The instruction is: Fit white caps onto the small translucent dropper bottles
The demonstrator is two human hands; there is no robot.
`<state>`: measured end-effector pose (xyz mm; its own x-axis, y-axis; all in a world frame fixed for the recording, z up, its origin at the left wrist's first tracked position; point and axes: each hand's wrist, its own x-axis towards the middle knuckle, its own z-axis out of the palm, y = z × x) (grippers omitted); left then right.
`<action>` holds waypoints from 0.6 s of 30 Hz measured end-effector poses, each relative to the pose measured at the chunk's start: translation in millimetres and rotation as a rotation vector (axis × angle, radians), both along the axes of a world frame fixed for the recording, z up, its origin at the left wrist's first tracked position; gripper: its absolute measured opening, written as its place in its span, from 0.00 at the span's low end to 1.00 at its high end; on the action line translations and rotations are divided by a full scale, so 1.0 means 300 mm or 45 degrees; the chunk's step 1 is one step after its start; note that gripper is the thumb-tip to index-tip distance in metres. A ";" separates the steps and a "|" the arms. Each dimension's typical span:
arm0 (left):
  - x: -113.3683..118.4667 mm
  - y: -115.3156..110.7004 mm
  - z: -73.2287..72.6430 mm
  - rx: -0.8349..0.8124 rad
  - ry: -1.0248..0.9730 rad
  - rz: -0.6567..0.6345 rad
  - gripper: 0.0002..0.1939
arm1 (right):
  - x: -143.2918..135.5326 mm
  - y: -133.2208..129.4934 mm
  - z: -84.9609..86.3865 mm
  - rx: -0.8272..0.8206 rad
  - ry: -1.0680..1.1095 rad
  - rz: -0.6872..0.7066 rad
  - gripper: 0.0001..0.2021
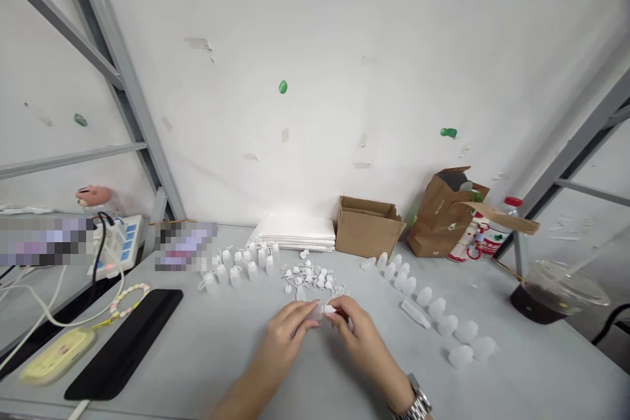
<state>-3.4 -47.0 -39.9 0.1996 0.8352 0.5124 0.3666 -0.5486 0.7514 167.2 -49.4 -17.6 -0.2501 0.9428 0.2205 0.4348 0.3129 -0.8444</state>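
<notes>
Pinching a small white cap (327, 309) at near middle with right hand (358, 327), perhaps for fine control, holding left hand (285, 329) narrow-fingered just left, being unable to tell if touching, and having loose caps (321, 283) farther, likely for easy reach.

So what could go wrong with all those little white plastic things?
The small white plastic piece in the right grip might slip and get lost in the loose pile of small white plastic caps. A bump could topple the frosted white plastic bottles on the right; at least one lies on its side. The clear round plastic cup of dark liquid could spill over the flat grey table if knocked.
</notes>
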 end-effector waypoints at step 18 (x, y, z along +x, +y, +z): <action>0.014 -0.003 0.007 0.214 -0.045 -0.092 0.16 | 0.001 0.012 -0.009 -0.242 0.128 -0.119 0.18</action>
